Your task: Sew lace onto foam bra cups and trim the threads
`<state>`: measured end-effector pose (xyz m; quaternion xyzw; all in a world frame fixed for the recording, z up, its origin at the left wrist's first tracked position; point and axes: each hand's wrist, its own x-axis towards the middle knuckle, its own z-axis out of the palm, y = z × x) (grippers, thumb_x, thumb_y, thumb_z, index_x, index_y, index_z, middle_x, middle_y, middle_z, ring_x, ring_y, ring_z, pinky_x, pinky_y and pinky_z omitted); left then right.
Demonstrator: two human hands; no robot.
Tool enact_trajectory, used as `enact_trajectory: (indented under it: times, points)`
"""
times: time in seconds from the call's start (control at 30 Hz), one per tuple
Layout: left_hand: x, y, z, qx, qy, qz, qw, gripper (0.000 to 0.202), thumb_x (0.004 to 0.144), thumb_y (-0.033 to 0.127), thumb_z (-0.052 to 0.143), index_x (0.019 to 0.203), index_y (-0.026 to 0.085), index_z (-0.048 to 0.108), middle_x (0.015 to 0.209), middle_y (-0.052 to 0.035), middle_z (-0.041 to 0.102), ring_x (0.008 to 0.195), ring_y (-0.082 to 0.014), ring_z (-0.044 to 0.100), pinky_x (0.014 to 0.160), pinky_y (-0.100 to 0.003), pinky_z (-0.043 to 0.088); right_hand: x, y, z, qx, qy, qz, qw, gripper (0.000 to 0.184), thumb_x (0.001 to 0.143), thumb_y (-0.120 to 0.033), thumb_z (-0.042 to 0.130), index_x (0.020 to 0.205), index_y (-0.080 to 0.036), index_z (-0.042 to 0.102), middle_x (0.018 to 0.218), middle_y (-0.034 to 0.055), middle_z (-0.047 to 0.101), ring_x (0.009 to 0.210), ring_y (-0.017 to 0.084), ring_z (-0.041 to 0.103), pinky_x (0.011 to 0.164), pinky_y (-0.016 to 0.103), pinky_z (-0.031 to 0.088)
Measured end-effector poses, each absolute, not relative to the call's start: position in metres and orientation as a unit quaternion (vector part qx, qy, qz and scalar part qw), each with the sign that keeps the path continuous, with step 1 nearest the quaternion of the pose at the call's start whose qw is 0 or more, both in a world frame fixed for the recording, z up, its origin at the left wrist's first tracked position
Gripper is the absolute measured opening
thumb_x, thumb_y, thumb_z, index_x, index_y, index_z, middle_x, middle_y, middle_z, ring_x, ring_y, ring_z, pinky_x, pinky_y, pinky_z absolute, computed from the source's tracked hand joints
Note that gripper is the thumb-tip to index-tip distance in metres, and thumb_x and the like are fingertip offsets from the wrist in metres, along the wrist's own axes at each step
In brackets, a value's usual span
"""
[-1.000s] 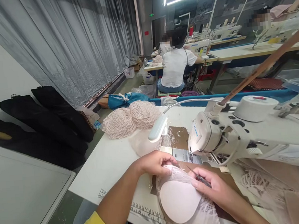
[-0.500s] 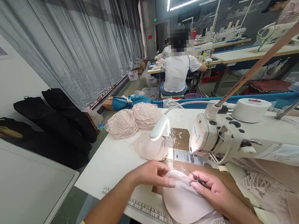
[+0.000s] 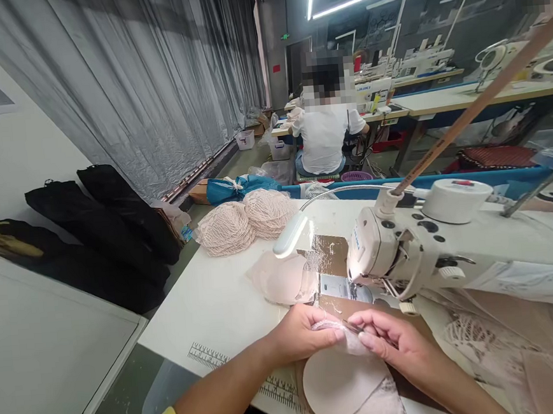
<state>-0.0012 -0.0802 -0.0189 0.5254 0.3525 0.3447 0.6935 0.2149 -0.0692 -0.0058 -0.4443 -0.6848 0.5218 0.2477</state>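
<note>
A pale pink moulded bra cup [image 3: 345,385] with lace along its edge lies at the table's front, below the sewing machine [image 3: 395,249]. My left hand [image 3: 305,333] pinches the raised lace edge [image 3: 333,324] between thumb and fingers. On the right of the same edge, my right hand [image 3: 392,338] is closed around a slim, pointed dark metal tool [image 3: 353,328]. Its fingers cover most of the tool, so I cannot make out whether it is tweezers or snips. The fingertips of both hands are close together at the edge.
Another pale cup piece [image 3: 282,280] lies under the lamp [image 3: 291,234]. Two lace stacks [image 3: 225,230] stand behind it. Sheer fabric and lace [image 3: 517,347] are heaped at right. A person in a white shirt [image 3: 323,139] sits ahead.
My left hand has moved right along the lace edge, nearer my right hand. The edge is now gathered upward, and the tool's tip has dropped to it.
</note>
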Motion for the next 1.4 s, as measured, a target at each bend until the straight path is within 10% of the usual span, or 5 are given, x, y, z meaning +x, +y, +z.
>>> enact_trajectory:
  times: [0.4, 0.57, 0.7, 1.0, 1.4]
  points:
    - [-0.002, -0.081, -0.008, 0.596, 0.375, 0.3, 0.643, 0.043, 0.079, 0.053, 0.063, 0.083, 0.01, 0.065, 0.068, 0.0005, 0.048, 0.061, -0.0092, 0.039, 0.057, -0.021, 0.032, 0.203, -0.074, 0.003, -0.446, -0.672, 0.525, 0.272, 0.033, 0.085, -0.053, 0.05, 0.086, -0.022, 0.064, 0.082, 0.0033, 0.068, 0.079, 0.022, 0.061, 0.072, 0.033, 0.047]
    - [-0.021, -0.068, 0.02, 0.739, 0.508, 0.246, 0.367, 0.039, 0.084, 0.046, 0.059, 0.063, 0.014, 0.065, 0.055, 0.001, 0.046, 0.055, -0.0108, 0.04, 0.057, -0.023, 0.033, 0.209, -0.079, -0.008, -0.541, -0.663, 0.394, 0.336, 0.035, 0.081, -0.055, 0.054, 0.098, -0.025, 0.062, 0.094, 0.0053, 0.07, 0.086, 0.024, 0.064, 0.074, 0.032, 0.05]
    - [-0.035, -0.029, 0.027, 0.733, 0.58, 0.255, 0.248, 0.029, 0.083, 0.035, 0.058, 0.104, 0.018, 0.067, 0.099, -0.0079, 0.064, 0.087, -0.0208, 0.055, 0.083, -0.029, 0.04, 0.194, -0.089, -0.008, -0.396, -0.841, 0.262, 0.259, 0.032, 0.081, -0.027, 0.054, 0.112, -0.027, 0.061, 0.106, 0.007, 0.067, 0.078, 0.019, 0.065, 0.066, 0.028, 0.049]
    - [-0.04, -0.004, -0.007, 0.682, 0.565, 0.193, 0.423, 0.017, 0.067, 0.03, 0.066, 0.073, 0.014, 0.064, 0.069, -0.0013, 0.06, 0.071, -0.0192, 0.058, 0.066, -0.026, 0.044, 0.215, -0.081, -0.015, -0.438, -0.863, 0.227, 0.111, 0.016, 0.055, -0.008, 0.051, 0.059, -0.024, 0.052, 0.067, 0.0026, 0.063, 0.063, 0.021, 0.057, 0.056, 0.03, 0.04]
    - [-0.033, -0.031, 0.0, 0.648, 0.425, 0.278, 0.567, 0.021, 0.072, 0.03, 0.066, 0.086, 0.014, 0.065, 0.082, -0.0021, 0.062, 0.077, -0.015, 0.056, 0.071, -0.023, 0.043, 0.172, -0.059, 0.0, -0.455, -0.678, 0.498, 0.292, 0.038, 0.086, -0.05, 0.051, 0.1, -0.017, 0.066, 0.093, 0.0071, 0.07, 0.091, 0.025, 0.063, 0.08, 0.034, 0.05]
